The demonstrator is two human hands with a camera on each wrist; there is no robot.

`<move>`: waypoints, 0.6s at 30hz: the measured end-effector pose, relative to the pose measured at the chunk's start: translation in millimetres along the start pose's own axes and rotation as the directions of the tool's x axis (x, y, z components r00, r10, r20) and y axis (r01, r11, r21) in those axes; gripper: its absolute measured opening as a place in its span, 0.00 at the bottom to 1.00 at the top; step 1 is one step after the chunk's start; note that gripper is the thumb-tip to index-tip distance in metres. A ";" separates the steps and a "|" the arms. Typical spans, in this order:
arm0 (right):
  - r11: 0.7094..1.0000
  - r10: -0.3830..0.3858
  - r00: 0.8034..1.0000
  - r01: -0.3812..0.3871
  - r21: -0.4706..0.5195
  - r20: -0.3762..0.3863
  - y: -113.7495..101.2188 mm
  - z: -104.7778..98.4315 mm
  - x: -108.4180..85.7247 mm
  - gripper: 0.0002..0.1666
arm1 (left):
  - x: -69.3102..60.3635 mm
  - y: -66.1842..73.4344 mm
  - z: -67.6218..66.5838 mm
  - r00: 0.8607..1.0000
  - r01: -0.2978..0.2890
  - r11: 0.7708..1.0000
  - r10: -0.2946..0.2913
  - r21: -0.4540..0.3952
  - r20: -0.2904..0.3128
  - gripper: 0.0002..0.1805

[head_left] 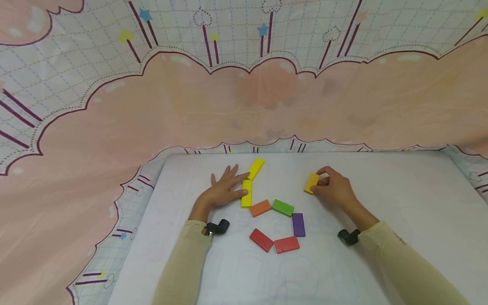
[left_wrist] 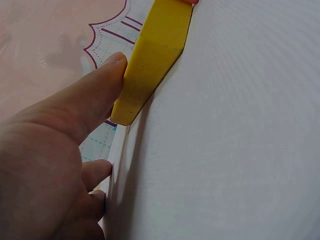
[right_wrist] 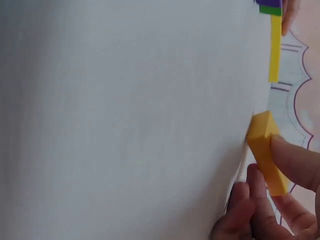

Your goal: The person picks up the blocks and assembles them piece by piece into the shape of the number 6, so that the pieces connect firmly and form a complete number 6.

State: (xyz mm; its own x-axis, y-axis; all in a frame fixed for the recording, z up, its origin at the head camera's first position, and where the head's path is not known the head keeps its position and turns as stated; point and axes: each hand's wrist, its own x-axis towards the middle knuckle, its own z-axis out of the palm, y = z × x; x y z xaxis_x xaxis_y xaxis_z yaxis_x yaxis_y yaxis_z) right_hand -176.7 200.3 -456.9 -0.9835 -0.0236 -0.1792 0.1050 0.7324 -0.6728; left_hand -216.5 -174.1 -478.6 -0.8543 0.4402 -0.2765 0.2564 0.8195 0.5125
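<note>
My left hand [head_left: 223, 189] lies with spread, straight fingers at the left side of two bright yellow blocks. Its thumb touches the lower yellow block [head_left: 246, 200]; the index finger reaches the upper, slanted yellow block [head_left: 257, 167]. In the left wrist view, the thumb rests against the side of a yellow block [left_wrist: 157, 50]. Off to the right, my right hand [head_left: 337, 188] pinches an orange-yellow block [head_left: 311, 183] between thumb and fingers. The right wrist view shows this block [right_wrist: 263, 145] tilted, with the thumb on one face.
From the lower yellow block a curved row continues: an orange block [head_left: 261, 208], a green block [head_left: 283, 207], a purple block [head_left: 298, 224] and two red blocks [head_left: 286, 244]. All lie on a white table [head_left: 400, 190], with a patterned peach cloth [head_left: 190, 110] behind it.
</note>
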 end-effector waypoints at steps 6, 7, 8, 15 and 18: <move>0.996 0.033 0.999 -0.032 0.078 -0.006 -3.8 1.9 -4.3 0.29 | 0.5 0.3 0.7 1.000 0.001 1.000 -0.001 -0.008 -0.004 0.38; 0.994 0.038 0.999 -0.038 0.099 -0.003 -4.8 2.1 -5.2 0.29 | 0.6 0.5 0.7 1.000 0.000 1.000 0.000 -0.008 -0.005 0.38; 0.992 0.045 0.999 -0.045 0.120 0.003 -5.9 2.5 -6.0 0.30 | 0.7 0.5 0.9 1.000 0.000 1.000 0.000 -0.007 -0.006 0.38; 0.941 0.060 0.990 -0.098 0.325 0.124 -25.6 9.5 -16.3 0.35 | 0.2 0.7 0.9 1.000 0.003 1.000 -0.003 0.003 -0.006 0.38; 0.911 0.052 0.981 -0.124 0.394 0.188 -33.3 15.6 -20.5 0.36 | 0.0 0.5 0.8 1.000 0.002 1.000 -0.002 0.007 -0.005 0.38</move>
State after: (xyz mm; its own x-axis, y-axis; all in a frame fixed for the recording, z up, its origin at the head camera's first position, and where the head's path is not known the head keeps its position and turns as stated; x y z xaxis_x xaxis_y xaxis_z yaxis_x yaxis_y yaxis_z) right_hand -157.8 165.8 -442.0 -0.9313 -0.1132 -0.3462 0.2757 0.4021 -0.8731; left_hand -216.1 -173.4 -478.9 -0.8573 0.4364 -0.2732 0.2576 0.8230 0.5063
